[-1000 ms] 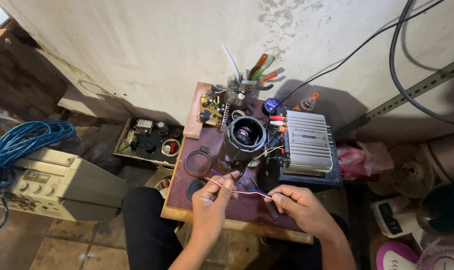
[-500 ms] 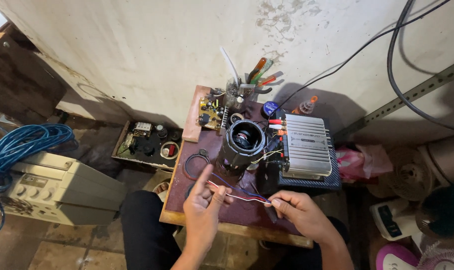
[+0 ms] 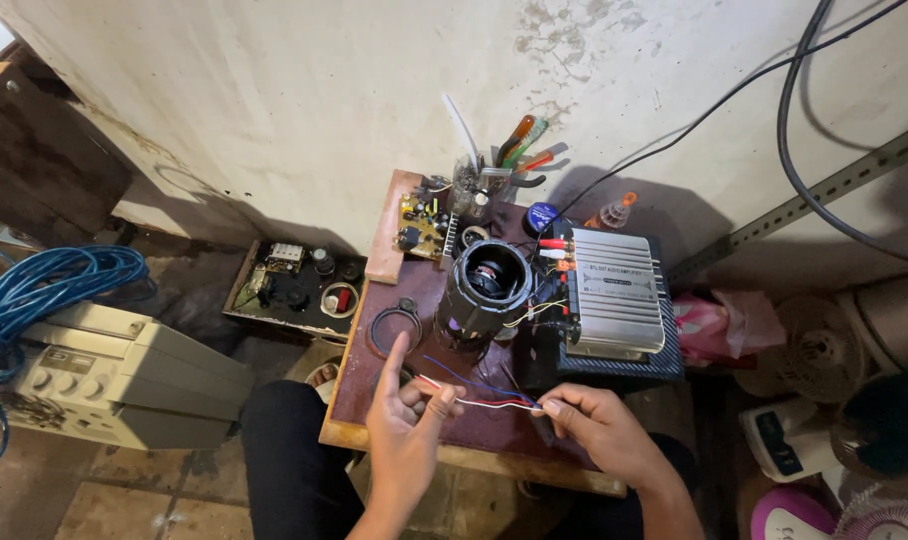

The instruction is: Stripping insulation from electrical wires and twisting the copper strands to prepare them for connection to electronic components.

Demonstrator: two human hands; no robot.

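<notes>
You're drawing the thin red-and-white wire (image 3: 479,398) taut over the near edge of the brown wooden surface (image 3: 354,368): left hand (image 3: 406,428) pinches one end, right hand (image 3: 594,428) apparently the other. Next, keep both grips steady.

We are now pinching the thin wires (image 3: 484,398) lower between our hands, the left hand (image 3: 406,425) having dropped, its index finger pointing upward.

free: bare board (image 3: 374,395) near edge | blocked: black cylinder (image 3: 482,295), amplifier (image 3: 614,295) — behind
</notes>
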